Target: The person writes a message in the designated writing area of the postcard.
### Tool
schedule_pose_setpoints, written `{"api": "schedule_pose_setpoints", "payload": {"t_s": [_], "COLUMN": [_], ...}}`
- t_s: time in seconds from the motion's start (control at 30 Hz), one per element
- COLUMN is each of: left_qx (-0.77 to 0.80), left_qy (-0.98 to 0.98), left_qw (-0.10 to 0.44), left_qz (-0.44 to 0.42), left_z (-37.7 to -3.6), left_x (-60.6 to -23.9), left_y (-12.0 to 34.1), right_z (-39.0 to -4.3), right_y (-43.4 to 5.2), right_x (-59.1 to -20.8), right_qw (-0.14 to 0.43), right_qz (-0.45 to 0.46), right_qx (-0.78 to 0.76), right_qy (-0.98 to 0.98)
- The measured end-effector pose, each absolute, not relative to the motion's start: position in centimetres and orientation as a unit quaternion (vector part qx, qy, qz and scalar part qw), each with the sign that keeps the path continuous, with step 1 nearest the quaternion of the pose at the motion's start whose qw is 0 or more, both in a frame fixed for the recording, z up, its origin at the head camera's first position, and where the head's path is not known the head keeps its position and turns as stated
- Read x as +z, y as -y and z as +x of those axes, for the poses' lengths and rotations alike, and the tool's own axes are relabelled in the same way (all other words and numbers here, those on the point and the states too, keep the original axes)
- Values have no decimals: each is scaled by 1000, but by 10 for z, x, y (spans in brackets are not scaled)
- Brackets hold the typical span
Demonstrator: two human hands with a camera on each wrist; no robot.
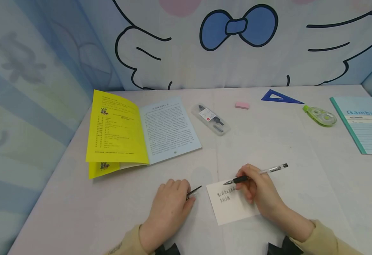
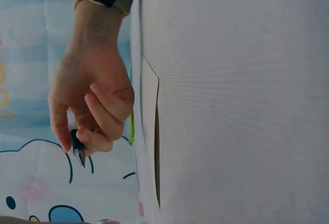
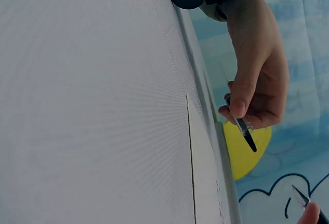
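Note:
My right hand [image 1: 258, 189] pinches a clear-barrelled pen [image 1: 273, 169] with a black grip and metal tip. A white card [image 1: 233, 209] with two short lines of handwriting lies beneath this hand. In the left wrist view the pen's tip is raised off the card. Left of the card, my left hand [image 1: 170, 203] holds a slim, dark, tapered piece [image 1: 194, 190] between thumb and fingers. The right wrist view shows the same left hand [image 3: 259, 75] above the table, with the slim piece [image 3: 247, 134] slanting down; its kind cannot be told.
An open booklet [image 1: 171, 131] with a yellow cover stands partly raised at back left. Behind the card lie a clear case [image 1: 210, 119], pink eraser [image 1: 242, 105], blue set square [image 1: 281, 97] and green correction tape [image 1: 320, 116]. A Gambit notebook [image 1: 364, 134] is at far right.

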State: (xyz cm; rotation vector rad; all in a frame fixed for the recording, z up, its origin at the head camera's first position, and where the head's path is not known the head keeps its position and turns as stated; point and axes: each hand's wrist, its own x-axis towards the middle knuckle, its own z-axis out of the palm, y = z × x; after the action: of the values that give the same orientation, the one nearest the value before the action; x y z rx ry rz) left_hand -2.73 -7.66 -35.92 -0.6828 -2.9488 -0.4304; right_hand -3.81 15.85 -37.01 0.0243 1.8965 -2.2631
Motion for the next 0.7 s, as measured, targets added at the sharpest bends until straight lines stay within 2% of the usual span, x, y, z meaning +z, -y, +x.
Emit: {"api": "schedule_pose_setpoints", "payload": {"t_s": [0.2, 0.43, 0.7], "left_qx": [-184, -227, -261], "left_qy": [948, 936, 915], "left_qw": [29, 9, 70], "left_qz": [-257, -270, -300], "left_z": [-22, -16, -12], "left_x": [-354, -351, -357], "left_y": [75, 71, 69], "right_z": [-33, -29, -25], "right_y": [-159, -154, -149], "right_x": [-368, -366, -368], "right_qw": [145, 153, 176], "right_qz": [-92, -109, -125], "right_qx": [-772, -740, -711], "right_qy": [-612, -646, -669]}}
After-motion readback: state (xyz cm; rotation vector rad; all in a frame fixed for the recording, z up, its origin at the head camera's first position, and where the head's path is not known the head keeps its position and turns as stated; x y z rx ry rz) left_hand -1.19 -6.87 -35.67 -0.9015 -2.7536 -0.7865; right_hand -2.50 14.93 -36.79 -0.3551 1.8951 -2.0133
